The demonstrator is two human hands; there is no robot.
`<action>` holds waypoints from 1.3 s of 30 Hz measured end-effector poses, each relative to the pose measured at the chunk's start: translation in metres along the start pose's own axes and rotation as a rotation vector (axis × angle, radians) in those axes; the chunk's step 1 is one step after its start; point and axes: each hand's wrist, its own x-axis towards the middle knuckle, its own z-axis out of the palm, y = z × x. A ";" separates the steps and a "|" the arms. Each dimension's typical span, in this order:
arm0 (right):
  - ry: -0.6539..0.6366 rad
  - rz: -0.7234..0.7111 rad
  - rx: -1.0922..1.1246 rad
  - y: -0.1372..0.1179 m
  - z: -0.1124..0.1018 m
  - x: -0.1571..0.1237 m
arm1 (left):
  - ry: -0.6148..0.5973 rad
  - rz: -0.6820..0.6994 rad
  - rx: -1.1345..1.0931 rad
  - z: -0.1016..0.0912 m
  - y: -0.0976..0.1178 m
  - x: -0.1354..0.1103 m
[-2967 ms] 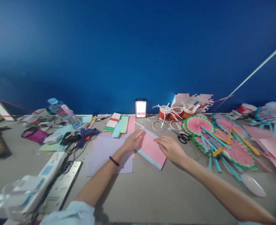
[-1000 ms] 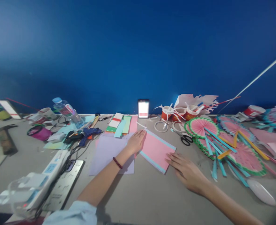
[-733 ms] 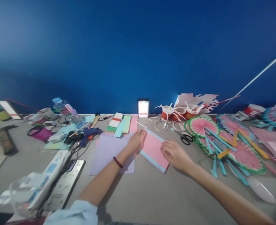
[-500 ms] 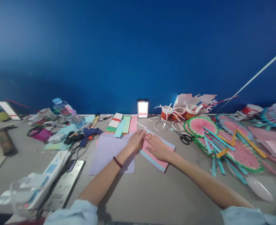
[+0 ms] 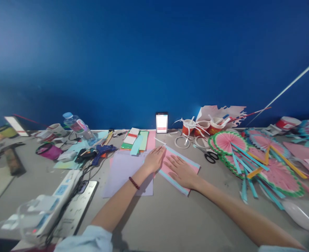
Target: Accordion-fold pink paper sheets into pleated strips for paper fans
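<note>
A pink sheet of paper with light blue strips along its long edges (image 5: 171, 182) lies aslant on the grey table. My right hand (image 5: 181, 170) rests flat on it, fingers spread. At the sheet's left edge, my left hand (image 5: 155, 159) lies palm down with its fingers stretched out, a beaded bracelet on the wrist. Under the left forearm is a lilac sheet (image 5: 124, 171). A thin white strip (image 5: 160, 141) lies just beyond the left fingertips. Neither hand grips anything.
Black-handled scissors (image 5: 211, 157) and watermelon-patterned paper fans (image 5: 272, 171) lie to the right. Red cups (image 5: 188, 127) and a phone (image 5: 162, 123) stand by the wall. To the left are a blue glue gun (image 5: 102, 154), a bottle (image 5: 79, 127), a power strip (image 5: 57, 199) and stacked paper strips (image 5: 136, 141).
My right hand has slid right along the pink sheet, away from the left hand, and its fingers are more spread. The whole view has shifted slightly.
</note>
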 end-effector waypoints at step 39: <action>0.220 0.197 0.014 -0.013 -0.043 -0.121 | -0.032 0.037 -0.045 0.006 -0.006 0.001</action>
